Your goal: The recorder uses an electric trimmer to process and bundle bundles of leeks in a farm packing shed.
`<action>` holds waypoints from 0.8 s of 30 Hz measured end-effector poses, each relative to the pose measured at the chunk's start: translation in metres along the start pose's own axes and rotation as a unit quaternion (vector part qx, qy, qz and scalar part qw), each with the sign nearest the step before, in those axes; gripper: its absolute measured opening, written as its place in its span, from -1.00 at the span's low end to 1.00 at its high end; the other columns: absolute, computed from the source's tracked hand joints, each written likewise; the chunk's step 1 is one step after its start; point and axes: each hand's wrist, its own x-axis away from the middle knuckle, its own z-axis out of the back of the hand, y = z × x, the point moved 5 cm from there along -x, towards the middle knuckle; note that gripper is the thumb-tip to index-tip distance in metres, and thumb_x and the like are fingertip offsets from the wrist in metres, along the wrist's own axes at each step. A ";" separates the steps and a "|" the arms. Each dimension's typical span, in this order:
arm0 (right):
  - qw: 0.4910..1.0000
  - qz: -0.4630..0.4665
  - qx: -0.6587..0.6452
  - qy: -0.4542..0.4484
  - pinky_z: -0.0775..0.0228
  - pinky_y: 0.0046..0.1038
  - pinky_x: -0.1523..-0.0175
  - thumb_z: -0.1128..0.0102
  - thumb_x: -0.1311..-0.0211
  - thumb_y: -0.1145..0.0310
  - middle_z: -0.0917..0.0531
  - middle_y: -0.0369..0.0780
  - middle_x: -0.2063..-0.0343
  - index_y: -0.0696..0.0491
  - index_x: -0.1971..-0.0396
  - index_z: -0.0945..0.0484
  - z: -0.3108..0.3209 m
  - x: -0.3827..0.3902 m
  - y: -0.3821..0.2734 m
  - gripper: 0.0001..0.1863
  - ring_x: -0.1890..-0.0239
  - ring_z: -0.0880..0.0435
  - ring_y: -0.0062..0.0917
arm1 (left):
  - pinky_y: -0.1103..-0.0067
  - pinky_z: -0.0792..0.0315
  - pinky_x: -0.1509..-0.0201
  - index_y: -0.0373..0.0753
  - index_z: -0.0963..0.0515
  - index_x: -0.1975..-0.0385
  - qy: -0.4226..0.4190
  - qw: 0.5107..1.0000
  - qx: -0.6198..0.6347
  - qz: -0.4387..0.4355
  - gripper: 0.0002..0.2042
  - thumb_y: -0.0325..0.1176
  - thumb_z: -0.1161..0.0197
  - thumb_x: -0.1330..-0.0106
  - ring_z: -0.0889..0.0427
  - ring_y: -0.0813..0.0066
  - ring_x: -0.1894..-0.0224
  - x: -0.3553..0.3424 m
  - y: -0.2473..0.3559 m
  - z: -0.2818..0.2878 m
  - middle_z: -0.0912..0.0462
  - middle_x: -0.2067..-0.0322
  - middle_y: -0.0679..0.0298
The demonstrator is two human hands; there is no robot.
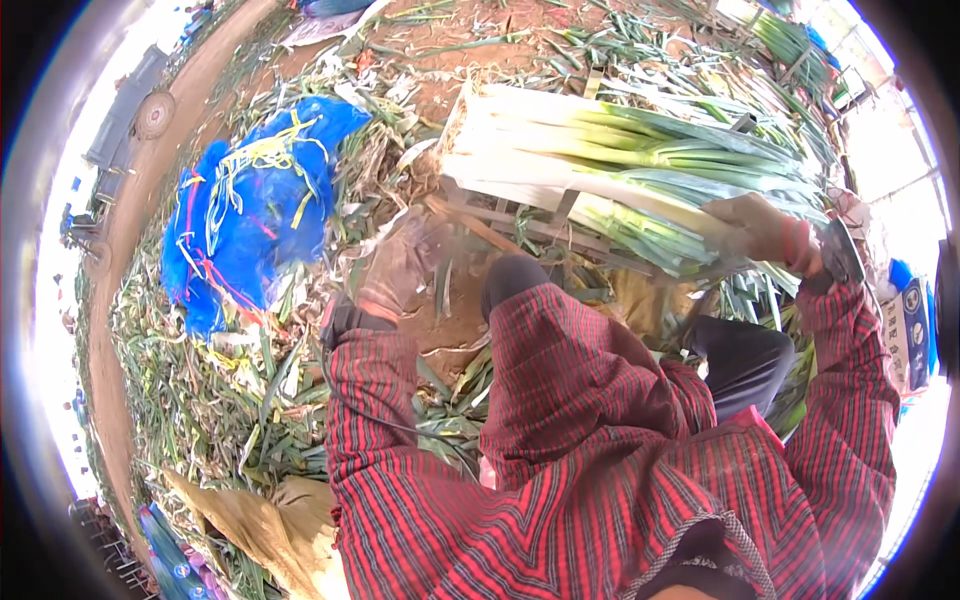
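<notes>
Clasped by right hand [755, 228]: white-and-green leek [650, 197] at near edge of stack [600, 128]; left hand [402, 255] blurred, grip indeterminable; brown earth [432, 85] exposed left of stack.

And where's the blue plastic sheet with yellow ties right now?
In the head view, the blue plastic sheet lies at upper left on the leaf scraps, left of the left hand and the leeks.
</notes>
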 end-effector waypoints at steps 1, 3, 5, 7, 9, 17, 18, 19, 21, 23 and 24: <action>0.997 -0.039 -0.055 -0.036 -0.50 -0.49 0.28 -0.25 -0.30 0.32 -0.66 -0.25 0.49 0.11 0.10 -0.67 0.000 -0.003 0.003 -0.74 0.47 -0.62 -0.62 | 0.40 -0.73 0.01 -0.35 -0.46 -0.06 -0.014 1.000 -0.017 -0.008 -0.66 -0.18 -0.12 -0.56 -0.74 0.28 0.14 0.000 0.005 -0.012 -0.70 0.13 0.07; 0.990 -0.067 -0.102 -0.070 -0.50 -0.53 0.28 -0.22 -0.36 0.31 -0.66 -0.36 0.46 0.13 0.12 -0.67 -0.001 -0.008 0.004 -0.76 0.43 -0.60 -0.70 | 0.46 -0.75 0.11 -0.33 -0.48 -0.03 -0.065 0.996 -0.044 -0.039 -0.62 -0.10 -0.19 -0.52 -0.75 0.35 0.23 -0.001 0.014 -0.040 -0.71 0.21 0.13; 0.987 -0.086 -0.118 -0.074 -0.49 -0.52 0.27 -0.23 -0.34 0.31 -0.66 -0.34 0.46 0.12 0.09 -0.67 -0.005 -0.010 0.002 -0.75 0.42 -0.60 -0.69 | 0.53 -0.74 0.22 -0.30 -0.50 0.01 -0.003 0.996 -0.085 -0.030 -0.61 -0.05 -0.24 -0.48 -0.73 0.44 0.33 -0.006 0.019 -0.053 -0.70 0.30 0.20; 0.992 -0.066 -0.073 -0.077 -0.48 -0.51 0.24 -0.24 -0.31 0.34 -0.66 -0.31 0.47 0.10 0.01 -0.66 -0.011 -0.010 -0.004 -0.71 0.41 -0.58 -0.66 | 0.62 -0.67 0.43 -0.25 -0.55 0.13 0.036 0.996 -0.073 -0.041 -0.62 0.00 -0.28 -0.45 -0.66 0.55 0.52 -0.012 0.021 -0.066 -0.65 0.47 0.31; 0.997 0.016 -0.049 -0.057 -0.47 -0.50 0.22 -0.24 -0.30 0.35 -0.67 -0.30 0.46 0.09 -0.02 -0.65 -0.014 -0.009 -0.016 -0.68 0.40 -0.56 -0.65 | 0.61 -0.51 0.58 -0.23 -0.60 0.27 0.076 0.984 -0.151 -0.046 -0.69 -0.07 -0.35 -0.41 -0.56 0.57 0.63 -0.016 0.022 -0.072 -0.60 0.55 0.34; 0.982 -0.060 -0.117 -0.136 -0.48 -0.52 0.22 -0.27 -0.34 0.35 -0.71 -0.33 0.40 0.15 0.00 -0.67 -0.013 0.004 -0.011 -0.71 0.36 -0.58 -0.72 | 0.49 -0.52 0.60 -0.34 -0.52 0.32 0.096 0.946 -0.304 -0.058 -0.69 -0.16 -0.31 -0.43 -0.58 0.44 0.65 -0.026 0.014 -0.077 -0.58 0.58 0.25; 0.978 -0.062 -0.132 -0.149 -0.48 -0.52 0.22 -0.26 -0.35 0.34 -0.71 -0.34 0.40 0.15 0.01 -0.67 -0.012 0.006 -0.011 -0.71 0.36 -0.58 -0.72 | 0.49 -0.51 0.61 -0.33 -0.52 0.35 0.074 0.953 -0.288 -0.054 -0.71 -0.19 -0.28 -0.44 -0.57 0.42 0.67 -0.027 0.012 -0.079 -0.58 0.59 0.24; 0.979 -0.063 -0.118 -0.151 -0.48 -0.53 0.22 -0.25 -0.38 0.33 -0.71 -0.34 0.38 0.15 -0.01 -0.67 -0.010 0.007 -0.010 -0.70 0.36 -0.58 -0.72 | 0.49 -0.50 0.62 -0.32 -0.51 0.37 0.071 0.951 -0.293 -0.062 -0.72 -0.20 -0.26 -0.45 -0.57 0.41 0.67 -0.027 0.012 -0.079 -0.58 0.60 0.23; 0.974 -0.098 -0.126 -0.160 -0.49 -0.53 0.22 -0.27 -0.36 0.31 -0.71 -0.33 0.38 0.15 0.00 -0.68 -0.009 0.010 -0.007 -0.70 0.36 -0.60 -0.70 | 0.49 -0.50 0.62 -0.35 -0.53 0.38 0.054 0.948 -0.308 -0.054 -0.73 -0.25 -0.20 -0.45 -0.59 0.41 0.67 -0.029 0.009 -0.081 -0.59 0.59 0.23; 0.964 -0.122 -0.159 -0.174 -0.51 -0.54 0.22 -0.26 -0.35 0.32 -0.71 -0.32 0.37 0.16 -0.01 -0.67 -0.008 0.011 -0.004 -0.68 0.35 -0.62 -0.68 | 0.48 -0.51 0.61 -0.38 -0.54 0.36 0.060 0.918 -0.381 -0.090 -0.74 -0.27 -0.19 -0.44 -0.60 0.42 0.66 -0.036 0.010 -0.080 -0.61 0.58 0.21; 0.957 -0.130 -0.187 -0.183 -0.52 -0.53 0.23 -0.24 -0.35 0.34 -0.71 -0.31 0.37 0.16 -0.03 -0.66 -0.007 0.011 -0.002 -0.68 0.35 -0.63 -0.67 | 0.48 -0.52 0.60 -0.40 -0.55 0.34 0.074 0.898 -0.418 -0.113 -0.74 -0.28 -0.19 -0.44 -0.61 0.42 0.66 -0.040 0.013 -0.076 -0.62 0.57 0.21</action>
